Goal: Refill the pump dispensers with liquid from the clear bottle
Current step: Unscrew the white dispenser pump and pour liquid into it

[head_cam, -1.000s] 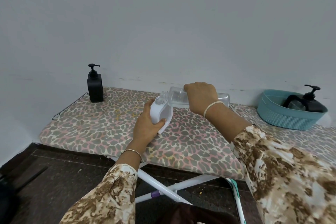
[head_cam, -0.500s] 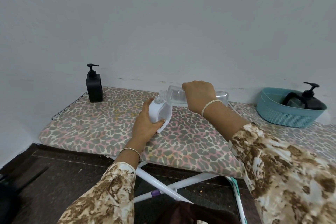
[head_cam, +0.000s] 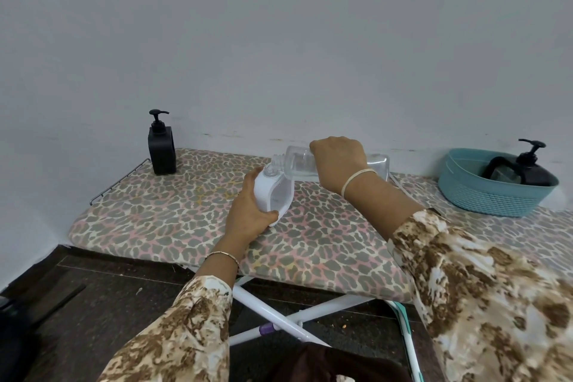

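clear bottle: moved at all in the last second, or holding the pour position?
No. The clear bottle lies tipped on its side in the right hand, mouth at the white dispenser, the same distance from the black pump dispenser as before.

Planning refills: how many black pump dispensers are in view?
2: one black dispenser upright at the board's far-left corner, another in the teal basket far right. The basket may hide more.

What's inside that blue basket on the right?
The teal basket holds a black pump dispenser, its pump head sticking up above the rim. A dark curved part shows beside it; the basket wall hides everything lower down.
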Available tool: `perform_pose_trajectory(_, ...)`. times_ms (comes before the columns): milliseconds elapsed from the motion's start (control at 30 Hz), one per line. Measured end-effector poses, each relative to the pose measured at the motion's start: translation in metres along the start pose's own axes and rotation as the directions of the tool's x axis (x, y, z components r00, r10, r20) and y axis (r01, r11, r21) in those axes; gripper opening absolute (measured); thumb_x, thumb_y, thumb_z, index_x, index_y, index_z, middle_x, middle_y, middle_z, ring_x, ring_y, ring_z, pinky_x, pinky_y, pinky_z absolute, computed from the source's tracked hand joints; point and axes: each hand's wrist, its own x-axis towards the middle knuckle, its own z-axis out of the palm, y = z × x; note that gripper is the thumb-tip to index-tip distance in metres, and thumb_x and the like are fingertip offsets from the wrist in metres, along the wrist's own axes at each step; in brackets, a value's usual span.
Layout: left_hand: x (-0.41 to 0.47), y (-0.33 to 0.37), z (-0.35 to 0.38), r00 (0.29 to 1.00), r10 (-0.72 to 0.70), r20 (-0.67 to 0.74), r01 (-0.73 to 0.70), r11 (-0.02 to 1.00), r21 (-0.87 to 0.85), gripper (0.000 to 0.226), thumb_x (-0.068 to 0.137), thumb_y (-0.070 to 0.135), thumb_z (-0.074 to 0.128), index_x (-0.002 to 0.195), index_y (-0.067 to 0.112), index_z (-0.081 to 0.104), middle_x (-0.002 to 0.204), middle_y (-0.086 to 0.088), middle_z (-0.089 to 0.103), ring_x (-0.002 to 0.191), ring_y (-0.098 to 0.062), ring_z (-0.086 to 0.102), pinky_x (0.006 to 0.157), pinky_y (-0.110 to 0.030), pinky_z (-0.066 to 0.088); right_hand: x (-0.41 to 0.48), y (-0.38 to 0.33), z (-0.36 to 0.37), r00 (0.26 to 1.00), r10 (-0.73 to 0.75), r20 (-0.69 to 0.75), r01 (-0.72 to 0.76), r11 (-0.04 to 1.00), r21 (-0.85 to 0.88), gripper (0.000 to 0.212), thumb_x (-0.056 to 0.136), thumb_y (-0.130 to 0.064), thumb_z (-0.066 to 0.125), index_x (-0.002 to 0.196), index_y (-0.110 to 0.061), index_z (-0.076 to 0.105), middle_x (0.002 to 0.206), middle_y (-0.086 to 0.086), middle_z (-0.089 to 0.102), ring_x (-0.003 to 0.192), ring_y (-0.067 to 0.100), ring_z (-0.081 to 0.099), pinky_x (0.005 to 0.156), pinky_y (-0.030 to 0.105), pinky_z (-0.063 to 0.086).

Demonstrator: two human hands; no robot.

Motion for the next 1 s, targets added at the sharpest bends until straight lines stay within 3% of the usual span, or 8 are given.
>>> perform_pose_trajectory(200, -0.0011, 0.0008, -0.0008, 1.0, -0.018, 0.003, 0.018, 1.0, -0.006, 0.098, 0.064, 0.02, 0.079, 0.14, 0.046, 0.023, 0.122, -0.001, 0.056, 0.1, -0.029, 0.06, 0.08, -0.049, 0.056, 0.0002, -0.0001, 0.0008, 1.0, -0.01, -0.006, 0.01, 1.0, -0.011, 0.029, 0.081, 0.004, 0.051, 0.103, -0.014, 0.058, 0.065, -0.002, 0.037, 0.071, 0.021, 0.047, 0.063, 0.029, 0.038)
perform_pose_trajectory(500, 0.0009, -0.0007, -0.0002, 1.0, -0.008, 0.005, 0.008, 1.0, -0.024, 0.097, 0.067, 0.015, 0.079, 0.142, 0.042, 0.024, 0.121, -0.001, 0.055, 0.101, -0.027, 0.059, 0.083, -0.046, 0.055, -0.0005, -0.0007, 0.0013, 1.0, -0.003, -0.007, 0.003, 1.0, -0.006, 0.03, 0.082, 0.002, 0.051, 0.107, -0.014, 0.058, 0.078, 0.0, 0.047, 0.072, 0.02, 0.048, 0.064, 0.029, 0.039)
perform_pose_trajectory(733, 0.0026, -0.0026, -0.0001, 1.0, -0.008, 0.009, 0.009, 0.999, -0.046, 0.095, 0.068, 0.011, 0.078, 0.142, 0.041, 0.025, 0.119, 0.0, 0.054, 0.097, -0.025, 0.06, 0.075, -0.038, 0.056, -0.0015, -0.0006, 0.0018, 1.0, -0.001, -0.012, 0.001, 1.0, -0.004, 0.029, 0.082, 0.002, 0.052, 0.106, -0.014, 0.058, 0.079, 0.001, 0.049, 0.072, 0.021, 0.047, 0.064, 0.029, 0.039)
perform_pose_trajectory(1000, 0.0039, -0.0036, 0.0005, 1.0, -0.011, 0.013, 0.011, 0.999, -0.053, 0.096, 0.069, 0.011, 0.079, 0.143, 0.04, 0.025, 0.121, 0.0, 0.053, 0.102, -0.026, 0.058, 0.082, -0.039, 0.053, -0.0015, -0.0011, 0.0021, 1.0, 0.006, -0.013, -0.006, 1.0, -0.012, 0.03, 0.082, 0.003, 0.052, 0.105, -0.014, 0.058, 0.079, 0.0, 0.05, 0.071, 0.021, 0.047, 0.063, 0.029, 0.039)
